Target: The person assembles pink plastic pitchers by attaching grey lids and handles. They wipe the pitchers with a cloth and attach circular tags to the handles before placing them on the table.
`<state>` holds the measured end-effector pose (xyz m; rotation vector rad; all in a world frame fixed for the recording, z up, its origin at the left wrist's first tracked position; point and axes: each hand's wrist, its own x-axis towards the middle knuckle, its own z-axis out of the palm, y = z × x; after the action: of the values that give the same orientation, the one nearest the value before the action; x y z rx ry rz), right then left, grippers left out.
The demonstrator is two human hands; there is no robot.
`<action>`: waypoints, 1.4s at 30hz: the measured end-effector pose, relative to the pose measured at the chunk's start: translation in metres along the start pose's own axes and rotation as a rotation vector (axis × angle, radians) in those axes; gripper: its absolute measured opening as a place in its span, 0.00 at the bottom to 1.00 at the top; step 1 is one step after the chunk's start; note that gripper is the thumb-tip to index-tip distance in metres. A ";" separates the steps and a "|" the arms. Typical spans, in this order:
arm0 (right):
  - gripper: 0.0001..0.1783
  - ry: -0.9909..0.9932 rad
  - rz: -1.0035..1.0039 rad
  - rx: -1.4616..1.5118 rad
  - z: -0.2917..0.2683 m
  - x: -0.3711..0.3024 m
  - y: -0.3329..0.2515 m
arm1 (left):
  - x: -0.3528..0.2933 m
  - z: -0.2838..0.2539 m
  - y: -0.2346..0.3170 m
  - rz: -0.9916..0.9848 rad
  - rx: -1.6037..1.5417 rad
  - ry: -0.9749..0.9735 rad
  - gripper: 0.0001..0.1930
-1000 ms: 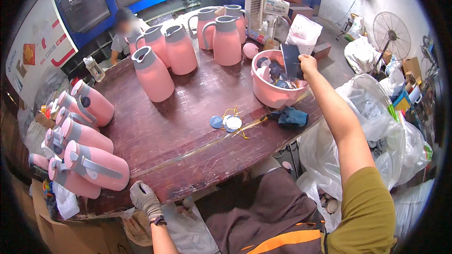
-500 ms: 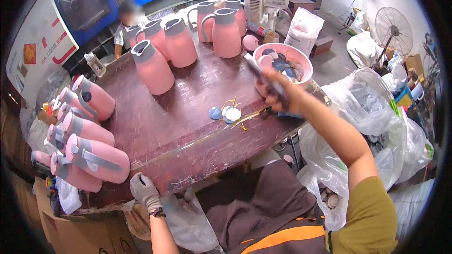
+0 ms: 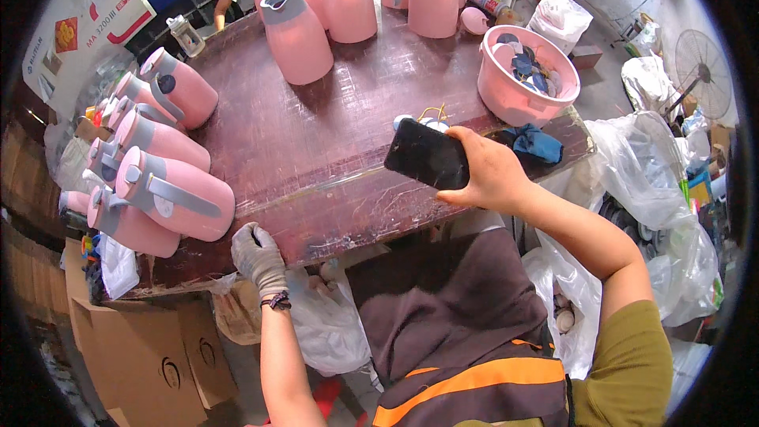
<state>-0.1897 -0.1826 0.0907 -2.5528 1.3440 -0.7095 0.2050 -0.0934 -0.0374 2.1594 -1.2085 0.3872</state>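
At your far left, pink jugs with grey handles [image 3: 212,204] stand grouped on the desk [image 3: 348,122]. Just right of them, your gloved left hand [image 3: 258,256] rests at the desk's near edge, its fingers curled; you cannot tell whether they grip it. More pink jugs stand farther back. Right of centre, the black phone [image 3: 425,155] partly hides round tags on yellow string [image 3: 404,122]. Your bare right hand [image 3: 494,172] has its fingers clamped on the phone's right end, along the upper and lower edges, leaving the left end sticking out. Beyond sit a blue cloth [image 3: 539,145] and a pink bucket [image 3: 512,101].
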 end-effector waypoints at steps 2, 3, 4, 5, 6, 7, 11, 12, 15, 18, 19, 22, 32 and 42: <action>0.46 0.003 0.002 0.011 0.003 0.001 0.005 | -0.001 0.001 -0.001 0.003 -0.008 0.002 0.07; 0.46 0.007 0.003 0.020 0.004 0.001 0.006 | -0.001 0.001 -0.002 0.008 -0.010 0.005 0.07; 0.46 0.012 -0.021 0.004 0.003 0.001 0.005 | 0.000 0.000 -0.001 0.007 -0.013 0.006 0.07; 0.46 0.016 -0.054 0.000 0.004 0.001 0.006 | 0.000 -0.002 -0.001 0.006 -0.016 0.006 0.07; 0.46 0.022 -0.085 -0.007 0.005 0.001 0.008 | 0.000 -0.002 0.000 0.007 -0.021 0.006 0.07; 0.46 0.028 -0.116 -0.013 0.005 0.001 0.010 | 0.000 -0.002 0.001 0.002 -0.019 0.007 0.07; 0.46 -0.008 -0.104 -0.039 0.001 0.002 0.012 | 0.000 0.000 -0.001 0.004 -0.013 0.008 0.07; 0.46 0.003 -0.105 -0.040 0.001 0.002 0.013 | 0.000 0.001 -0.003 0.009 -0.012 0.007 0.07; 0.44 0.045 -0.144 -0.048 -0.002 0.001 0.013 | 0.001 -0.001 0.000 -0.001 -0.020 -0.011 0.07; 0.44 0.103 -0.232 -0.026 -0.004 0.001 0.014 | 0.000 -0.001 -0.002 0.013 -0.023 -0.002 0.08; 0.44 0.113 -0.228 -0.024 -0.005 0.002 0.014 | 0.000 -0.002 -0.001 0.012 -0.020 -0.006 0.07; 0.43 0.131 -0.213 -0.002 -0.006 0.003 0.013 | 0.000 -0.003 0.002 0.019 -0.015 -0.003 0.07; 0.43 0.121 -0.180 0.010 -0.009 0.001 0.015 | 0.000 -0.003 0.002 0.013 -0.026 -0.005 0.08; 0.44 0.115 -0.176 -0.018 -0.013 -0.003 0.016 | 0.001 0.000 -0.002 0.031 -0.008 0.010 0.08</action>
<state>-0.2091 -0.1884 0.0955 -2.7062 1.1716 -0.8915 0.2071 -0.0931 -0.0379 2.1317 -1.2371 0.4051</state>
